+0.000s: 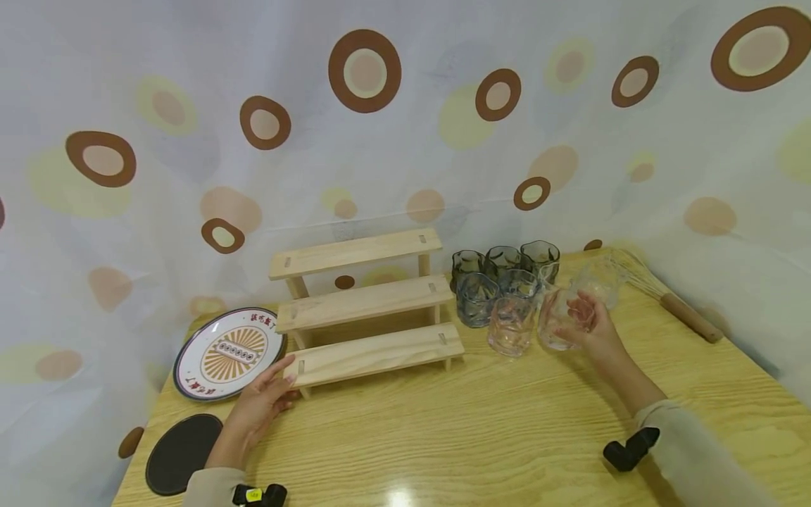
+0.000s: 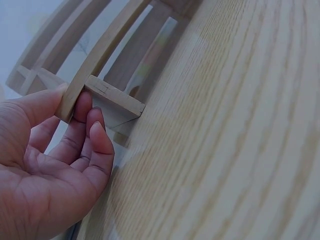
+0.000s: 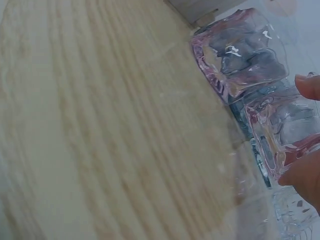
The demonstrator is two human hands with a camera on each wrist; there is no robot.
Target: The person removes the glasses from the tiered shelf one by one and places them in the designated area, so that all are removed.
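Observation:
My left hand (image 1: 261,403) pinches the left end of the lowest board (image 1: 380,353) of a three-tier wooden stand. In the left wrist view the thumb lies on one face of the board and curled fingers (image 2: 92,125) on the other. The stand rests on the table. My right hand (image 1: 592,327) holds a clear wavy drinking glass (image 1: 551,320), its thumb and fingers around the side. In the right wrist view that glass (image 3: 292,125) is partly cut off by the frame edge. Beside it stands a pinkish clear glass (image 1: 510,327).
Behind are blue-tinted glasses (image 1: 476,301) and dark grey glasses (image 1: 503,259). Another clear glass (image 1: 598,282) and a whisk (image 1: 687,315) lie to the right. At the left are a patterned plate (image 1: 229,352) and a black round mat (image 1: 182,454). A patterned curtain (image 1: 405,162) borders the table.

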